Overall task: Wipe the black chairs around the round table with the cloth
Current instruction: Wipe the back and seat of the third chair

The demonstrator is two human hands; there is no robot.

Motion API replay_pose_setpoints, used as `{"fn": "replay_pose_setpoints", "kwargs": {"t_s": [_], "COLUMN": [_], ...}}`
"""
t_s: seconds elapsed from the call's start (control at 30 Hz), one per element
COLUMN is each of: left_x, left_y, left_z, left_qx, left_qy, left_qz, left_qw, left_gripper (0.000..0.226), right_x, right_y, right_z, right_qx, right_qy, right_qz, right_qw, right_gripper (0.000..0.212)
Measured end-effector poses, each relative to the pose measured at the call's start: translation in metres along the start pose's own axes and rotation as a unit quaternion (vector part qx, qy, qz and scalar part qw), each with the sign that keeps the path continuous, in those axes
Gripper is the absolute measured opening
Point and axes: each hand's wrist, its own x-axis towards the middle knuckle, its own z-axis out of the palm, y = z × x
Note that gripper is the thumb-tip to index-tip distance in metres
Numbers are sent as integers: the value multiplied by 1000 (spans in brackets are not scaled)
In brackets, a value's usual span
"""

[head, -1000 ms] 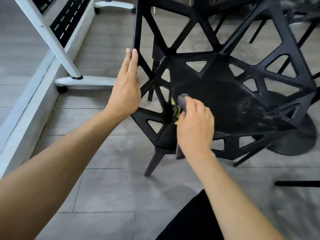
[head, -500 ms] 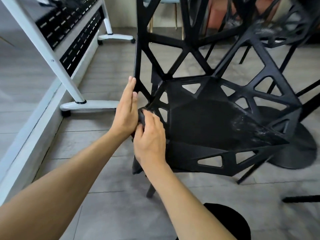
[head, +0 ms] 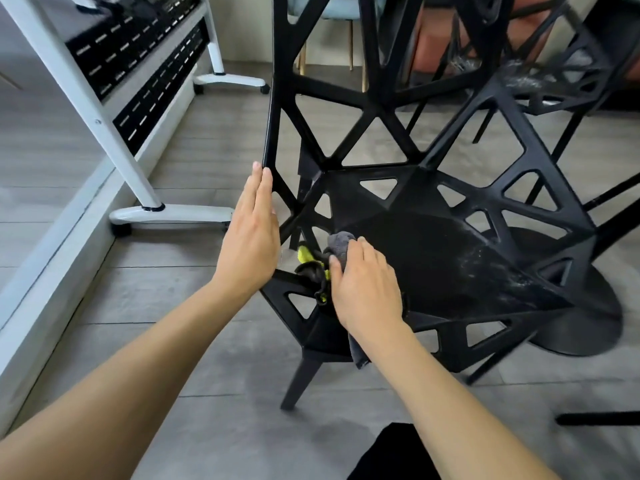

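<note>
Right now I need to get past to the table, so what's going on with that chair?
A person is wiping the black lattice-frame plastic chair. Their right hand presses a grey cloth with yellow-green trim onto the left side of the seat, one end of it hanging below the seat's front edge. Their left hand lies flat, fingers straight, against the chair's left side frame. Pale dusty smears show on the right part of the seat, so wiping looks unfinished.

**Grey plank floor and what stands on it**

The grey wood-look plank floor (head: 194, 358) carries the black lattice plastic chair (head: 433, 271) beneath both hands, a white metal desk foot (head: 173, 213) just left of the left hand, and a black round table base (head: 581, 323) right of the right hand.
</note>
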Motion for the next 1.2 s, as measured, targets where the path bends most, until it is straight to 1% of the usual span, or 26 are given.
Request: {"fn": "replay_pose_setpoints", "kwargs": {"t_s": [0.03, 0.07, 0.1, 0.13, 0.17, 0.2, 0.27, 0.3, 0.33, 0.43, 0.53, 0.6, 0.67, 0.77, 0.83, 0.93, 1.0, 1.03, 1.07, 1.1, 1.13, 1.17, 1.2], "left_x": [-2, -4, -7, -9, -11, -12, -13, -12, -10, -11, -8, -7, -5, -5, -5, -4, -4, -4, -4, -4, -4, -4, -6], "left_y": [3, 6, 10, 12, 14, 15, 15, 15, 16, 18, 19, 21, 22, 20, 19, 17, 16, 17, 17, 16, 16, 17, 20], "left_z": [2, 5, 8, 11, 12, 13, 14, 14, 14, 13, 11, 10, 9, 9, 11, 10, 10, 10, 10, 8, 6, 4, 3], "left_qx": [43, 93, 141, 184, 223, 257, 305, 321, 329, 328, 315, 313, 311, 310, 314, 318, 317, 309, 295, 277, 256, 232, 202], "left_qy": [-1, 0, 3, 4, 0, -12, -47, -65, -76, -82, -87, -93, -93, -85, -79, -86, -89, -89, -83, -73, -63, -55, -50], "left_qz": [5, 10, 17, 25, 40, 64, 120, 139, 148, 128, 118, 112, 105, 103, 110, 108, 112, 115, 121, 127, 131, 131, 132], "left_qw": [999, 996, 990, 983, 974, 964, 943, 935, 930, 932, 938, 939, 940, 941, 940, 938, 938, 940, 944, 950, 956, 962, 969], "left_gripper": [58, 59, 59, 58, 58, 58, 59, 59, 59, 52, 49, 47, 45, 43, 39, 36, 36, 36, 36, 35, 35, 35, 35], "right_x": [-1, -2, -3, -3, -4, -4, -2, 4, 14, 71, 134, 160, 171, 151, 117, 57, 34, 30, 31, 33, 37, 41, 45], "right_y": [-2, -1, 1, 2, 4, 5, 9, 11, 15, 27, 25, 21, 21, 22, 23, 27, 32, 34, 36, 40, 46, 52, 59], "right_z": [-1, 0, -1, -2, -2, -1, 1, 4, 6, 22, 42, 45, 44, 33, 20, -3, -15, -22, -30, -37, -45, -52, -58], "right_qx": [3, 8, 13, 20, 27, 28, 5, -14, -26, -30, -34, -26, -16, -27, -23, -27, 9, 61, 136, 211, 248, 221, 151], "right_qy": [7, 26, 45, 52, 44, 26, -19, -28, -32, -43, -9, -3, -12, -52, -89, -116, -130, -134, -121, -86, -35, 6, 18], "right_qz": [3, -9, -43, -93, -137, -159, -161, -158, -154, -137, -122, -102, -93, -94, -87, -98, -100, -86, -52, -7, 36, 64, 84], "right_qw": [1000, 1000, 998, 994, 989, 987, 987, 987, 987, 989, 992, 994, 995, 994, 992, 988, 986, 985, 982, 974, 967, 973, 985], "right_gripper": [61, 66, 64, 58, 52, 49, 59, 62, 60, 54, 53, 55, 58, 62, 61, 57, 54, 51, 48, 45, 40, 34, 30]}}
